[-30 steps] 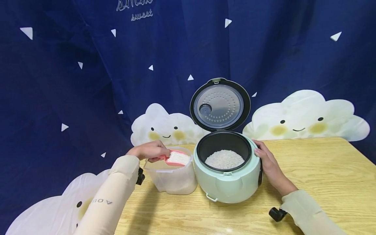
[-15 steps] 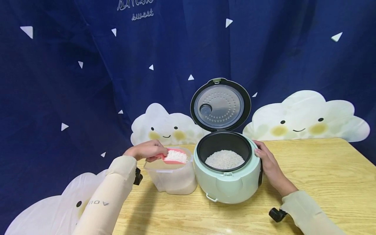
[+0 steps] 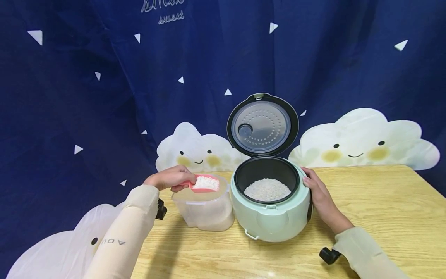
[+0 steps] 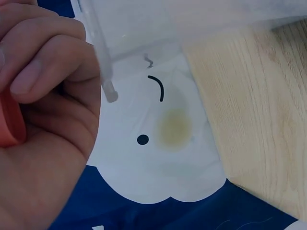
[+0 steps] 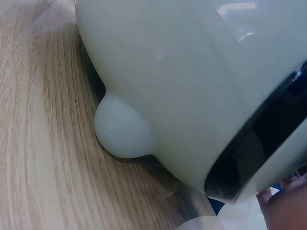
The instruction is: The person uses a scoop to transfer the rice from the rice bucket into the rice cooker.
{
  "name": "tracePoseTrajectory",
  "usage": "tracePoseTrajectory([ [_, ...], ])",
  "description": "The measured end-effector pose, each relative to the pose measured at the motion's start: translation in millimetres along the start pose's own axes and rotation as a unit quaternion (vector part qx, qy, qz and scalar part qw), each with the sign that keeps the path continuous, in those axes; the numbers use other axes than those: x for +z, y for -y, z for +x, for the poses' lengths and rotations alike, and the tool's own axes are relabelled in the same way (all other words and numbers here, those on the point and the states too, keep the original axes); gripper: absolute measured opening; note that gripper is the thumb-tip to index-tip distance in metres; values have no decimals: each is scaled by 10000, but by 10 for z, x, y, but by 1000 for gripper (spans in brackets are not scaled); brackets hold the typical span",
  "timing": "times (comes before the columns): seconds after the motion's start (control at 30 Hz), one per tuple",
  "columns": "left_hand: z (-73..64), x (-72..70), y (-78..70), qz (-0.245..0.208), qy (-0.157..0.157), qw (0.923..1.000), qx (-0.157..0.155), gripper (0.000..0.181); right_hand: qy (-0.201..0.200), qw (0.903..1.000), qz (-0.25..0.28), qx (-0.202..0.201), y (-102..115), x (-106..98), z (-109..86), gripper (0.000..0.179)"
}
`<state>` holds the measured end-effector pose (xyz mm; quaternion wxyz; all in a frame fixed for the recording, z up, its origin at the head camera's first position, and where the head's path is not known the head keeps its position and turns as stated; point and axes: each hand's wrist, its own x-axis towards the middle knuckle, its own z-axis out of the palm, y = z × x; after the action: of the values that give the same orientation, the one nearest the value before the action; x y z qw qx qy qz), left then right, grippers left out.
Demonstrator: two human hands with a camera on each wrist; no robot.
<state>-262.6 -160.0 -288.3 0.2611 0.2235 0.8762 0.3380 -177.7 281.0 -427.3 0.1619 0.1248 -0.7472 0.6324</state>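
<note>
My left hand (image 3: pixel 172 178) grips the handle of a pink scoop (image 3: pixel 205 190) heaped with white rice (image 3: pixel 207 182). The scoop is level above the open top of a translucent plastic bin (image 3: pixel 209 215). In the left wrist view, curled fingers (image 4: pixel 53 62) wrap the red-pink handle (image 4: pixel 9 122). To the right, a mint-green rice cooker (image 3: pixel 268 223) stands with its lid (image 3: pixel 263 126) raised, and rice (image 3: pixel 267 190) lies in its black inner pot (image 3: pixel 256 170). My right hand (image 3: pixel 322 197) rests against the cooker's right side near the rim; some fingers are hidden behind it.
Bin and cooker stand side by side, close together, on a light wooden table (image 3: pixel 376 209). A dark blue curtain (image 3: pixel 195 50) with white cloud prints hangs behind the table. Below the rim, the cooker has a small front handle (image 3: pixel 251 235).
The left hand has lifted the rice-filled scoop slightly and drawn it left, out of the bin's opening. The right hand stays at the cooker's side.
</note>
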Motion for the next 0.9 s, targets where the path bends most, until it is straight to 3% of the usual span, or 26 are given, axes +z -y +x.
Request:
tracePoseTrajectory([
  [0.23,-13,-11,13,-503,27,9987,112,30,28,10000,-30,5,0,-5,-7,49],
  [0.4,5,-21,7,-705,50,9975,8,30,9,10000,-11,18,5,-10,-11,49],
  [0.73,64,-19,-86,-677,15,9977,-40,31,19,10000,34,29,-6,-6,-12,49],
  [0.9,120,-11,-195,-790,5,9968,146,29,36,10000,22,58,-2,-8,-5,49],
])
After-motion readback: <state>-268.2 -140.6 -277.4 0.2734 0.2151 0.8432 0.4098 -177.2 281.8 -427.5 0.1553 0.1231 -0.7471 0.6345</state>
